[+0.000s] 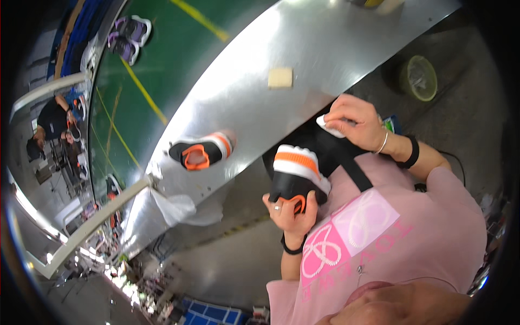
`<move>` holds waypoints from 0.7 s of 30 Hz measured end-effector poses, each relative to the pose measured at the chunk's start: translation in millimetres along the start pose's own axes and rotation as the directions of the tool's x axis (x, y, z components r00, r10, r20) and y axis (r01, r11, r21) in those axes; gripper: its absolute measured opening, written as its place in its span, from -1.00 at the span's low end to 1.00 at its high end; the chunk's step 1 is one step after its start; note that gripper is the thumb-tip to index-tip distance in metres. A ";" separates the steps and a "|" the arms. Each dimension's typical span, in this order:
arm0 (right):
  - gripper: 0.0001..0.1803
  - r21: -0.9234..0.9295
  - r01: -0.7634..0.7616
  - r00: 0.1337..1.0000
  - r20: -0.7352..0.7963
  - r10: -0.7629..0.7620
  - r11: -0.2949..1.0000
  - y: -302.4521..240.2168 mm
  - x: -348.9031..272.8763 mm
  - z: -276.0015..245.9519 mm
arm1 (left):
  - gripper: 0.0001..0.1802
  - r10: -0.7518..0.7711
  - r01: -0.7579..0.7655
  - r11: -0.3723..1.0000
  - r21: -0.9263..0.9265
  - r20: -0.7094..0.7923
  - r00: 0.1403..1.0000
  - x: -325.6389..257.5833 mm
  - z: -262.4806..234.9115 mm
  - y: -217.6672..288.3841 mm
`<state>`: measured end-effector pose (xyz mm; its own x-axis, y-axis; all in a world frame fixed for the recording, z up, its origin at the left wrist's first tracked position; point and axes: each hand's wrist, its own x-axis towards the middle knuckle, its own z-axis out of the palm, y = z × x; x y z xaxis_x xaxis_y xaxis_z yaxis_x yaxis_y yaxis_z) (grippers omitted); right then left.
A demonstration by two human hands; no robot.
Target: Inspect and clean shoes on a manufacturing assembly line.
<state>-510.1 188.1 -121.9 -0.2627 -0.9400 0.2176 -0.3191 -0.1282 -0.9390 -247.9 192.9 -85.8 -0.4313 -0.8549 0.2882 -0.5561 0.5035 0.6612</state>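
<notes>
My left hand (293, 218) is wrapped round the opening of a black sneaker (295, 174) with an orange lining. The sneaker's white sole with an orange band points up and away from me. Pinched in my right hand (355, 122) is a small white pad (329, 126), held apart from the shoe; its material is too small to tell. A second sneaker (201, 153) of the same black, orange and white rests on the metal table (319, 43), beyond my left hand. Farther along the tabletop lies a pale yellow block (280, 77).
Beyond the table runs a green conveyor surface (162, 59) with yellow lines, carrying purple and grey shoes (129, 38). A pale bent rail (97, 219) and a clear plastic bag (174, 206) are at the left. A yellowish bin (421, 78) stands at the right. Another person (54, 119) handles shoes across the line.
</notes>
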 end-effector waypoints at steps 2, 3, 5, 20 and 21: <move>-0.89 -0.043 0.020 0.997 -0.075 -0.023 0.999 7.2 4.5 -10.0 | -0.68 -0.047 0.047 0.999 0.025 -0.010 0.999 5.9 2.5 -0.5; -0.89 -0.062 0.005 0.994 -0.113 -0.012 0.998 8.4 8.4 -16.1 | -0.68 -0.082 0.083 0.996 0.031 -0.035 0.996 8.1 2.7 -2.7; -0.90 -0.126 0.008 0.982 -0.186 -0.032 0.992 15.0 19.7 -35.9 | -0.68 -0.174 0.176 0.984 0.018 -0.092 0.981 10.4 6.4 -10.2; -0.89 -0.801 -0.197 0.649 -0.539 -0.537 0.566 41.3 126.1 -283.4 | -0.69 -0.434 0.431 0.901 -0.056 -0.098 0.895 16.8 22.4 -48.7; -0.89 -0.817 -0.210 0.660 -0.524 -0.538 0.537 43.3 129.1 -292.1 | -0.69 -0.429 0.428 0.903 -0.038 -0.100 0.898 16.7 23.1 -48.4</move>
<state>-823.8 153.5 -56.7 -0.4790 -0.3863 0.7883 -0.8599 0.3869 -0.3329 -244.7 157.1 -129.0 -0.0777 -0.9960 0.0440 -0.6594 0.0844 0.7471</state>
